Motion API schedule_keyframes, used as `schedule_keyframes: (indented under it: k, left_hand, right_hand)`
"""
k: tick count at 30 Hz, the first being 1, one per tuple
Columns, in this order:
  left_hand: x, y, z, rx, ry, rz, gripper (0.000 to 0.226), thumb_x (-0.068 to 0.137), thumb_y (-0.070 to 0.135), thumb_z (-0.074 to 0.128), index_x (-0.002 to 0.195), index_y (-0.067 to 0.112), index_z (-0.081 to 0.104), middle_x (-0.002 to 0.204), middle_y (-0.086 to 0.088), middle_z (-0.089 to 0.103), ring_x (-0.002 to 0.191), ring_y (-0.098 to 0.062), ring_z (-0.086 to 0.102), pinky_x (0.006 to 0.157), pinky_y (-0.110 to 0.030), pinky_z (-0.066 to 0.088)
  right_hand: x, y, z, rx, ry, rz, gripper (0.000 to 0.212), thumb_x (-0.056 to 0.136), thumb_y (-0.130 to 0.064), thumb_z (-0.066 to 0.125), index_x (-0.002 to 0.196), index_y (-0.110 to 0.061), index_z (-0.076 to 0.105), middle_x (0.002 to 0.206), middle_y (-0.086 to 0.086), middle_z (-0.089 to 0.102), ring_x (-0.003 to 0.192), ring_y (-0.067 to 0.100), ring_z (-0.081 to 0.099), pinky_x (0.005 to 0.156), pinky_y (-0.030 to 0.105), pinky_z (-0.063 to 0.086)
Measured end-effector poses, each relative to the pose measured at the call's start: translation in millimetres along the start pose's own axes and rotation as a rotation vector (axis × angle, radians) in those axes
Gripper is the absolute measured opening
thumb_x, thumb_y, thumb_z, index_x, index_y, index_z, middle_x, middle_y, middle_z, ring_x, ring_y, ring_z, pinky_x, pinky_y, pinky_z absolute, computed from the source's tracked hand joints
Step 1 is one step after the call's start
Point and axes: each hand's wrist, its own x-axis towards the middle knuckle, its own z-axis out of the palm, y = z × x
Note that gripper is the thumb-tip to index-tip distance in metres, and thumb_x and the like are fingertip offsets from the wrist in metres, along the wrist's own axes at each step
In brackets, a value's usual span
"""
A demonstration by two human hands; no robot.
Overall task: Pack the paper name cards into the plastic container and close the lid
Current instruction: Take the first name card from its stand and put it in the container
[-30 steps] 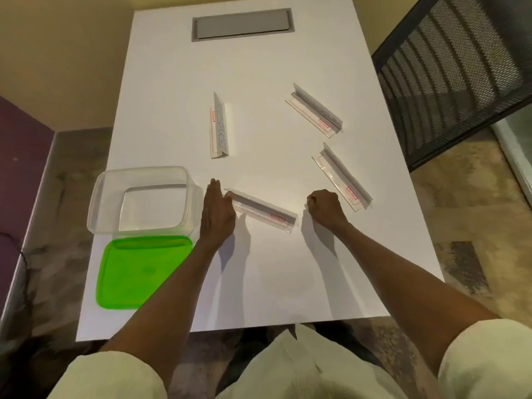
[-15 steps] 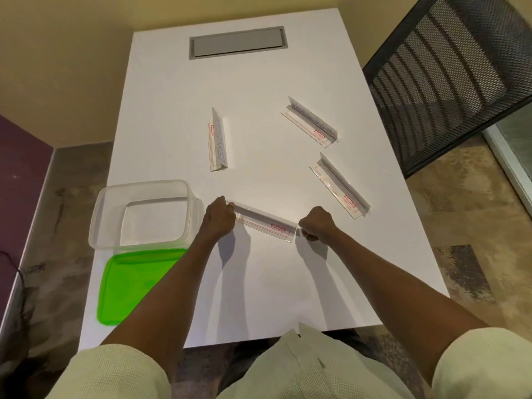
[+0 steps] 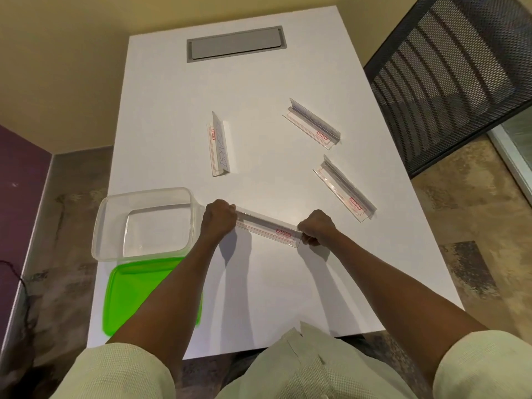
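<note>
Several clear name card holders with paper cards lie on the white table [image 3: 259, 298]. The nearest name card [image 3: 267, 228] lies slanted in the middle; my left hand [image 3: 218, 218] grips its left end and my right hand [image 3: 316, 227] grips its right end. Three other name cards lie farther back: one [image 3: 219, 145] at centre left, one [image 3: 313, 125] at the back right, one [image 3: 345, 190] at the right. The clear plastic container [image 3: 144, 223] stands open and empty just left of my left hand. Its green lid [image 3: 135, 295] lies flat in front of it, partly under my left forearm.
A grey cable hatch [image 3: 234, 44] is set into the table's far end. A black mesh chair [image 3: 449, 70] stands beside the table's right edge. The container and lid sit at the table's left edge, over the floor.
My left hand curled from flat to a grip on the card's left end. My right fist slid left and took hold of the card's right end. The view shifted slightly.
</note>
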Motion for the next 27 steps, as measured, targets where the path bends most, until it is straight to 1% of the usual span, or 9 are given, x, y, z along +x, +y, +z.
schedule_keyframes:
  k: [4, 8, 12, 16, 19, 21, 24, 25, 27]
  left_hand:
    - [-1.9, 2.8, -7.2, -0.001, 0.010, -0.009, 0.038, 0.094, 0.028, 0.049, 0.089, -0.003, 0.068, 0.093, -0.022, 0.070, 0.091, -0.039, 0.065, 0.068, -0.032, 0.045]
    - [-4.7, 7.4, -16.2, 0.026, 0.088, 0.040, 0.040, 0.094, 0.024, 0.051, 0.080, -0.008, 0.070, 0.090, -0.026, 0.070, 0.094, -0.041, 0.063, 0.084, -0.041, 0.051]
    - [-2.5, 12.7, -22.7, -0.075, 0.127, 0.008, 0.032, 0.089, 0.024, 0.059, 0.077, -0.002, 0.074, 0.085, -0.021, 0.073, 0.091, -0.037, 0.065, 0.081, -0.037, 0.051]
    - [-0.2, 17.0, -23.2, -0.176, 0.161, 0.002, 0.027, 0.086, 0.022, 0.062, 0.076, 0.000, 0.075, 0.078, -0.019, 0.074, 0.084, -0.032, 0.067, 0.076, -0.033, 0.050]
    - [0.6, 19.2, -18.3, -0.266, 0.208, -0.016, 0.021, 0.083, 0.020, 0.066, 0.077, 0.003, 0.077, 0.077, -0.015, 0.075, 0.082, -0.029, 0.068, 0.072, -0.029, 0.048]
    - [1.4, 20.6, -14.4, -0.315, 0.232, -0.032, 0.018, 0.082, 0.020, 0.069, 0.080, 0.004, 0.078, 0.079, -0.013, 0.076, 0.083, -0.028, 0.069, 0.075, -0.029, 0.051]
    - [1.7, 21.7, -9.8, -0.417, 0.258, -0.068, 0.013, 0.082, 0.016, 0.071, 0.083, 0.005, 0.077, 0.081, -0.013, 0.076, 0.084, -0.027, 0.070, 0.076, -0.027, 0.049]
    - [1.5, 22.4, -8.6, -0.454, 0.263, -0.083, 0.011, 0.082, 0.015, 0.071, 0.083, 0.005, 0.076, 0.082, -0.012, 0.076, 0.084, -0.027, 0.070, 0.075, -0.026, 0.047]
    - [0.5, 22.9, -6.7, -0.512, 0.271, -0.105, 0.009, 0.081, 0.013, 0.072, 0.085, 0.005, 0.076, 0.084, -0.012, 0.076, 0.085, -0.027, 0.070, 0.076, -0.026, 0.048]
  right_hand:
    - [0.6, -5.9, -4.4, -0.006, -0.012, 0.009, 0.016, 0.084, -0.006, 0.058, 0.069, -0.002, 0.062, 0.063, 0.014, 0.069, 0.052, 0.026, 0.065, 0.060, 0.031, 0.057]
    - [2.8, -14.5, -17.0, 0.038, -0.009, 0.015, 0.012, 0.085, -0.005, 0.060, 0.074, -0.001, 0.061, 0.063, 0.014, 0.065, 0.046, 0.022, 0.057, 0.049, 0.026, 0.050]
    - [8.5, -25.4, -34.8, 0.083, -0.003, -0.017, 0.011, 0.084, -0.003, 0.064, 0.074, 0.001, 0.059, 0.066, 0.016, 0.064, 0.047, 0.021, 0.052, 0.054, 0.030, 0.049]
    - [15.4, -35.1, -52.6, 0.108, 0.010, -0.092, 0.016, 0.078, 0.005, 0.066, 0.066, 0.001, 0.055, 0.063, 0.017, 0.060, 0.046, 0.021, 0.050, 0.048, 0.028, 0.044]
    - [19.8, -40.0, -60.6, 0.073, 0.035, -0.163, 0.011, 0.076, 0.008, 0.065, 0.071, 0.002, 0.057, 0.068, 0.018, 0.059, 0.055, 0.026, 0.053, 0.049, 0.030, 0.042]
    - [22.0, -42.1, -63.5, 0.028, 0.063, -0.204, 0.011, 0.076, 0.007, 0.065, 0.075, -0.001, 0.057, 0.069, 0.016, 0.057, 0.060, 0.026, 0.052, 0.053, 0.032, 0.040]
    - [25.0, -42.2, -66.4, -0.045, 0.128, -0.276, 0.022, 0.076, 0.005, 0.064, 0.063, -0.005, 0.049, 0.066, 0.011, 0.049, 0.066, 0.023, 0.049, 0.056, 0.030, 0.037]
    - [26.1, -42.0, -67.0, -0.078, 0.154, -0.302, 0.030, 0.077, 0.005, 0.063, 0.057, -0.007, 0.044, 0.064, 0.010, 0.044, 0.066, 0.024, 0.047, 0.054, 0.027, 0.035]
    - [27.2, -41.7, -67.2, -0.134, 0.215, -0.362, 0.037, 0.075, 0.007, 0.058, 0.051, -0.012, 0.036, 0.060, 0.007, 0.037, 0.067, 0.024, 0.039, 0.051, 0.027, 0.029]
